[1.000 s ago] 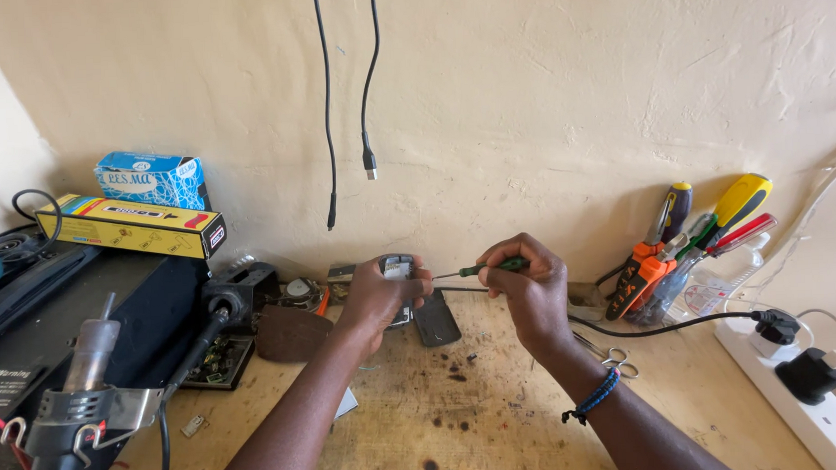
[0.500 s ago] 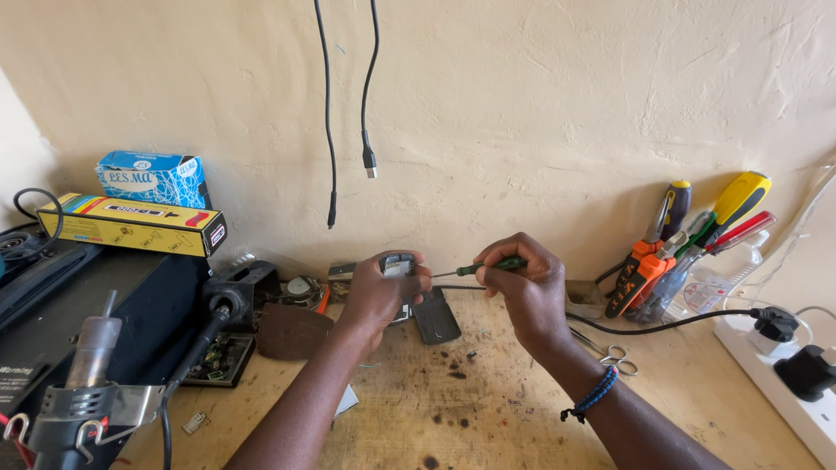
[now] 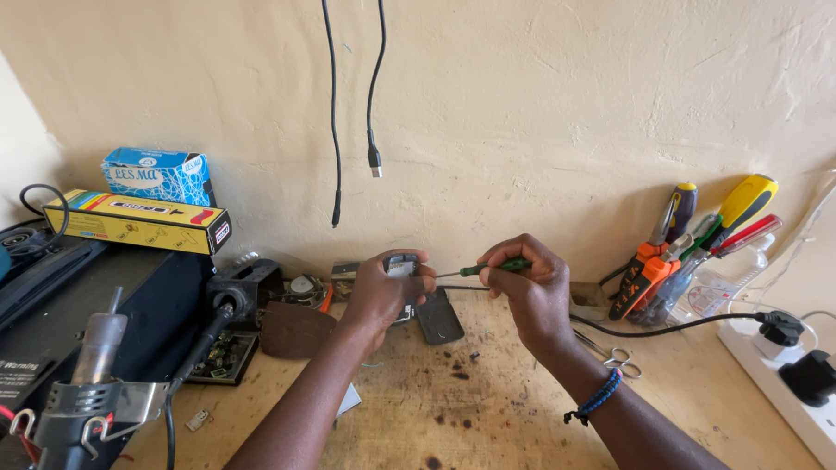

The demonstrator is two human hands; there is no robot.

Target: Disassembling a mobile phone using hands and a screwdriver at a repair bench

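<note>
Two hands meet over the wooden bench (image 3: 498,417): left hand (image 3: 380,292) grips a small phone (image 3: 401,263), right hand (image 3: 529,287) pinches a green screwdriver (image 3: 479,269), tip at the phone, whose dark cover (image 3: 437,316) lies just below it, so opening appears underway, unfinished

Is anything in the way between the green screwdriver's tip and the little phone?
Nothing visible. The right hand holds the green screwdriver, its shaft running straight to the small phone gripped in the left hand, with only open air along it.
</note>
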